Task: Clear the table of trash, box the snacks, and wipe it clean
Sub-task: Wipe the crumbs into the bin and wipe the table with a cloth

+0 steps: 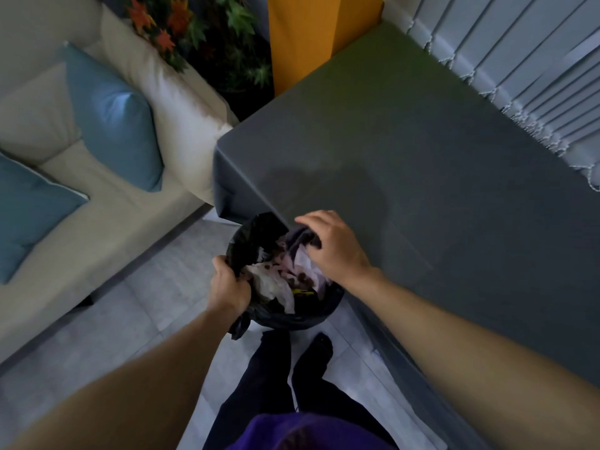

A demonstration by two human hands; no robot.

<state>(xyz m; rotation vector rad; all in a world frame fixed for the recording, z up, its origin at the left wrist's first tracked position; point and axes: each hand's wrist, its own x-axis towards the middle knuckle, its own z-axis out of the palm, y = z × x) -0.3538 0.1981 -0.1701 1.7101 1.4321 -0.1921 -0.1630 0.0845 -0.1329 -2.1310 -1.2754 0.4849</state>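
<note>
The left hand (pixel 229 285) is gripping the bin liner's (pixel 259 228) near rim open while the right hand (pixel 331 245) is clutching a dark wad (pixel 300 240) above the trash (pixel 276 284).

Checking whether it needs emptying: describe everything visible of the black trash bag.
The black trash bag is thin, glossy, crinkled plastic, standing round and upright on the floor against the corner of the grey table. Its mouth is held open: the left hand grips the near-left rim, and the right hand seems to pinch the far rim. It is filled with crumpled white paper with brown stains.
</note>
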